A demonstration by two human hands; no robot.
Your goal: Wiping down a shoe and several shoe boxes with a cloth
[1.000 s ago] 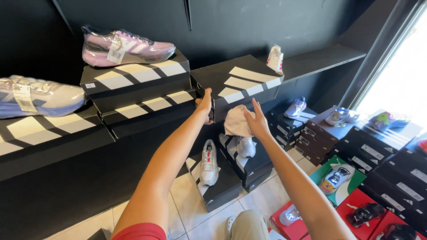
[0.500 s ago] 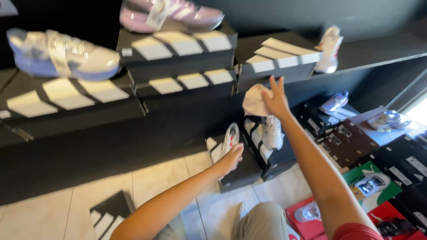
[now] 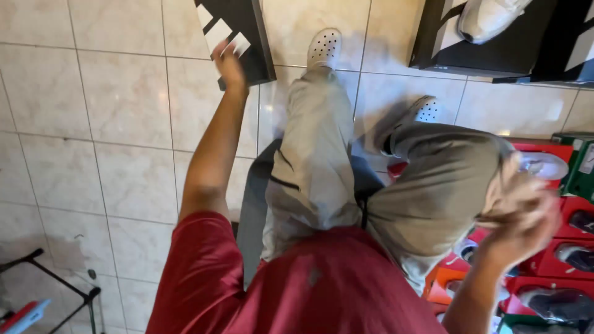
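Note:
I am looking straight down at my own lap, red shirt and beige trousers. My left hand (image 3: 229, 62) stretches forward to a flat black shoebox lid with white stripes (image 3: 250, 28) lying on the tiled floor. Its fingers rest on the lid's near edge, and blur hides whether they grip it. My right hand (image 3: 523, 213) is raised at the right, heavily blurred, and closed around a pale crumpled paper (image 3: 504, 185).
My feet in white perforated clogs (image 3: 325, 46) stand on beige tiles. A black striped box with a white sneaker (image 3: 489, 18) sits at top right. Red and green open boxes with shoes (image 3: 572, 247) crowd the right edge. A thin black stand (image 3: 55, 278) is at bottom left.
My view dropped from the shelves to the floor. My left hand came down from the shelf box to the lid on the floor. My right hand pulled back towards me with the paper.

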